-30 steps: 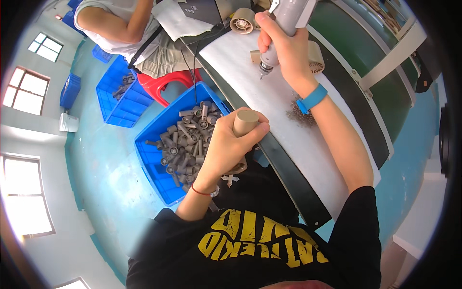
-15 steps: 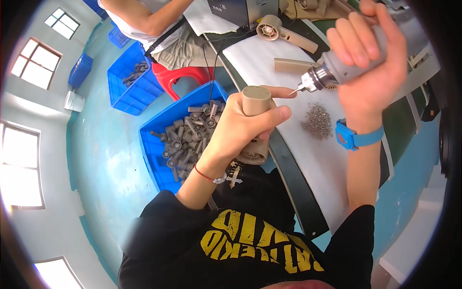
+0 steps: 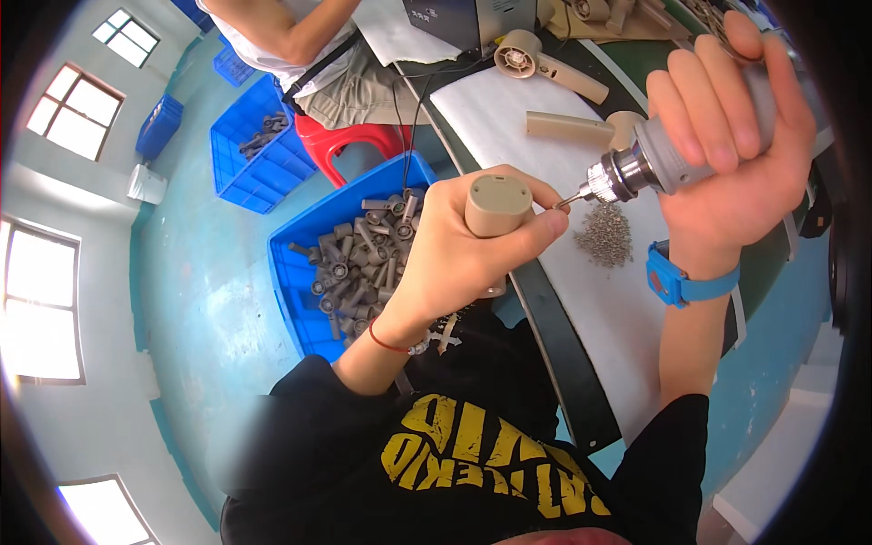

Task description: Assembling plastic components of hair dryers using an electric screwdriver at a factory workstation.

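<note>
My left hand (image 3: 445,259) is wrapped round a beige hair-dryer-shaped housing (image 3: 498,204), its oval handle end facing up with two small holes. The lower part of the housing is mostly hidden behind the hand. My right hand (image 3: 731,173) grips a grey electric screwdriver (image 3: 674,156) with a metal chuck, lying nearly level. Its thin bit (image 3: 571,199) reaches the left thumb and forefinger, which close at the tip; whether a screw is there is too small to tell. Beyond the fingertips, a pile of small metal screws (image 3: 604,234) lies on the white sheet.
The white foam sheet (image 3: 627,336) covers the dark-edged table. More beige housings (image 3: 572,77) lie at its far side, near a dark box (image 3: 445,23). A blue bin (image 3: 289,295) of grey-brown parts stands left. Another person (image 3: 282,36) sits on a red stool (image 3: 350,143).
My right hand and the screwdriver have moved right and slightly down. My left hand has tilted the housing, and its forefinger has curled from pointing out to meet the thumb at the bit.
</note>
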{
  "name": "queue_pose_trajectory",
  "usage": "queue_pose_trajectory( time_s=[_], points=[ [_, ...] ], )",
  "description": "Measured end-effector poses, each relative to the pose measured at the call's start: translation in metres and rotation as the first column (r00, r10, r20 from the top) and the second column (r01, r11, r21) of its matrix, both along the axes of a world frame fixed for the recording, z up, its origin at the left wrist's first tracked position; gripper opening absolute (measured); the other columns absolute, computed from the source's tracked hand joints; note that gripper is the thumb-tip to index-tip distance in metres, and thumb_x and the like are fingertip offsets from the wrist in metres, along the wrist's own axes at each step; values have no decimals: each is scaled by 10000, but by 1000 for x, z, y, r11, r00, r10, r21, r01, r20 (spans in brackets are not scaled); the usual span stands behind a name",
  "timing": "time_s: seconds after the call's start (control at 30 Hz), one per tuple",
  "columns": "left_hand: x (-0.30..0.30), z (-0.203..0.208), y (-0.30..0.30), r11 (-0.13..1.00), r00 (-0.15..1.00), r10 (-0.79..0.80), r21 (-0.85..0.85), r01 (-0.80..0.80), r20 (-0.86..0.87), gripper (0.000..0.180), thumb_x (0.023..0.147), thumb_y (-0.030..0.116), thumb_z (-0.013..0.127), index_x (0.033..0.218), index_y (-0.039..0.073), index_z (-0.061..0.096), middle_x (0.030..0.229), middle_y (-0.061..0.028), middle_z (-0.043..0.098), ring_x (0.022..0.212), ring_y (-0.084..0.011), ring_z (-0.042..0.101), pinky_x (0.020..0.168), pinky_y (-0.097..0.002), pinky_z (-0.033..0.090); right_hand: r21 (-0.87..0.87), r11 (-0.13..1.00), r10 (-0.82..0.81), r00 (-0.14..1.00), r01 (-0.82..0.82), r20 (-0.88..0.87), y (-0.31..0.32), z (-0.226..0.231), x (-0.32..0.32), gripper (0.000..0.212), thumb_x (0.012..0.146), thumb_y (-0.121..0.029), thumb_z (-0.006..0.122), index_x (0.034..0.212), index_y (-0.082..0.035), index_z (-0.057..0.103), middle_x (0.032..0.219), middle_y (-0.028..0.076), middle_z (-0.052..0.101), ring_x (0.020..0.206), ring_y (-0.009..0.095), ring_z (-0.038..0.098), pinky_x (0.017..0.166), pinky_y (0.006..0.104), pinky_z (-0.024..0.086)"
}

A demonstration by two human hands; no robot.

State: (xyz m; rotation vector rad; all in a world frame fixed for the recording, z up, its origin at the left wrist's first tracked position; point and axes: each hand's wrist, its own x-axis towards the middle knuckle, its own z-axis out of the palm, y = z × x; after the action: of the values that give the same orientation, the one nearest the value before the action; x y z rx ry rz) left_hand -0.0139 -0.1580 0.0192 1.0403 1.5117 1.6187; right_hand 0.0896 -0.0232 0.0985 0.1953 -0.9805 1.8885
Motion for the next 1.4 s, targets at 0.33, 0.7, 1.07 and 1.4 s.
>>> queue_pose_trajectory(
  time_s=[0.33, 0.7, 1.07, 1.4],
  points=[
    [3, 3, -2, 998, 999, 20, 66, -18, -37, 99, 793, 48, 751, 865, 12, 694, 733, 24, 642, 657, -17, 550, 613, -179, 433, 245, 937, 239, 968, -250, 75, 17, -2, 8, 181, 1007, -225, 393, 958, -64, 461, 570, -44, 417, 474, 69, 379, 511, 226, 362],
    [2, -2, 6, 983, 992, -124, 140, 119, 24, 291, 888, 300, 613, 913, 11, 634, 708, 26, 555, 575, -26, 463, 521, -194, 357, 336, 927, 134, 985, -164, 111, 19, 2, 25, 151, 939, -143, 460, 805, -90, 413, 574, -44, 418, 469, 54, 385, 514, 202, 347],
    [17, -8, 27, 984, 965, -176, -2, 180, -195, 234, 820, 284, 646, 819, 50, 644, 572, -90, 591, 488, -229, 582, 500, -323, 456, 436, 897, 11, 989, -74, 146, 31, 7, 46, 218, 774, -24, 537, 667, -138, 385, 572, -22, 426, 467, 59, 413, 529, 211, 359],
    [20, -3, 28, 986, 957, -156, 23, 167, -244, 261, 792, 277, 643, 766, 18, 617, 555, -126, 571, 500, -313, 573, 511, -372, 461, 332, 930, 142, 988, -156, 66, 50, 2, 56, 203, 775, -51, 586, 675, -135, 432, 545, -28, 458, 446, 63, 439, 510, 190, 373]
  ],
)
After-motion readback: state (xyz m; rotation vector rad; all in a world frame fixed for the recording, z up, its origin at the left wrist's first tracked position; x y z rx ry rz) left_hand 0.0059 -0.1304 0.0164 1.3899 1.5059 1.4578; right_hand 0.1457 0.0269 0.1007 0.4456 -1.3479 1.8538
